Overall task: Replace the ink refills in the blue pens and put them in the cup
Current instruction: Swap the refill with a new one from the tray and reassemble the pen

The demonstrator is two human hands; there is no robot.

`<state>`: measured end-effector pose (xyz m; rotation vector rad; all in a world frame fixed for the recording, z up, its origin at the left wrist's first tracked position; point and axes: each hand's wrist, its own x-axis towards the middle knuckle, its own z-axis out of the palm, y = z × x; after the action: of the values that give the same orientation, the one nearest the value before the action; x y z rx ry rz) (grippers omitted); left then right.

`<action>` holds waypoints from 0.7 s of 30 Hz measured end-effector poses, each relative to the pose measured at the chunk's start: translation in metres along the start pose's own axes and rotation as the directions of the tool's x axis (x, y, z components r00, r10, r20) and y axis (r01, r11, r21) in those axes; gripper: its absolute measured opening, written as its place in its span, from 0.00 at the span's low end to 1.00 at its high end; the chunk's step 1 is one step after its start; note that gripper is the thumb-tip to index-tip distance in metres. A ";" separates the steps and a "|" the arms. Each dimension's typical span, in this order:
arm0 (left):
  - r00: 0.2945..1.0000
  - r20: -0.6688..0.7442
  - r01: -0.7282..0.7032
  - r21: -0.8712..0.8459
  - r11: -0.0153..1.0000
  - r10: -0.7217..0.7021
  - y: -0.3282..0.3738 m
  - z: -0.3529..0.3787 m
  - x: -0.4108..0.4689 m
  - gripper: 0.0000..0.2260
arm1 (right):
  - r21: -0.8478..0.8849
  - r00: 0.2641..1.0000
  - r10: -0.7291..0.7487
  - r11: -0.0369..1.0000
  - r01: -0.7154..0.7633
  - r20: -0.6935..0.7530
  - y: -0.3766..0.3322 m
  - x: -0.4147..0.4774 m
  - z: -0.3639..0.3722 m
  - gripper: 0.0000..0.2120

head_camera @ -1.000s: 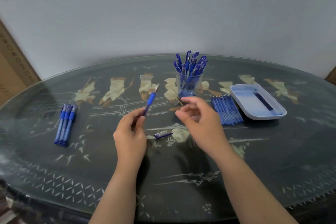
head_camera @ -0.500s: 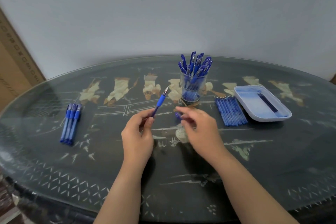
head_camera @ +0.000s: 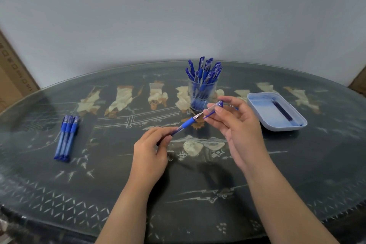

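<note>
L hand [head_camera: 150,150] is pinching the pen [head_camera: 187,124] by its rear, holding it above the counter [head_camera: 198,188] w/ the tip pointing up-right. R hand [head_camera: 237,125], empty a sec ago, is now gripping the cap [head_camera: 214,106] in curled fingers and bringing it to the tip. The refill is prob. already in. The drop into the cup [head_camera: 202,95] is coming next, and 3 pens [head_camera: 66,138] are waiting at left.
</note>
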<state>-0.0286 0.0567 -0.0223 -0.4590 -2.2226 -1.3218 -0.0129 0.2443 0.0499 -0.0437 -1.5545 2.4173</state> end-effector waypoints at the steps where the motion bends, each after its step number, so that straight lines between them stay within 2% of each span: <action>1: 1.000 0.007 -0.005 0.004 1.000 0.005 0.000 0.000 0.000 0.19 | -0.008 1.000 -0.009 1.000 0.009 -0.002 0.000 0.000 0.001 0.08; 12: 0.999 0.051 0.001 0.013 1.000 -0.002 0.000 0.000 0.000 0.17 | -0.315 0.997 -0.022 0.948 0.046 0.079 0.013 -0.002 0.002 0.08; 21: 0.995 0.090 0.049 -0.040 0.998 -0.046 0.005 0.001 -0.002 0.18 | -0.278 0.996 -0.033 0.959 0.055 0.083 0.018 -0.001 0.003 0.07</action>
<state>-0.0243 0.0605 -0.0202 -0.4921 -2.2953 -1.4001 -0.0160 0.2341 0.0352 0.0307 -1.9010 2.1712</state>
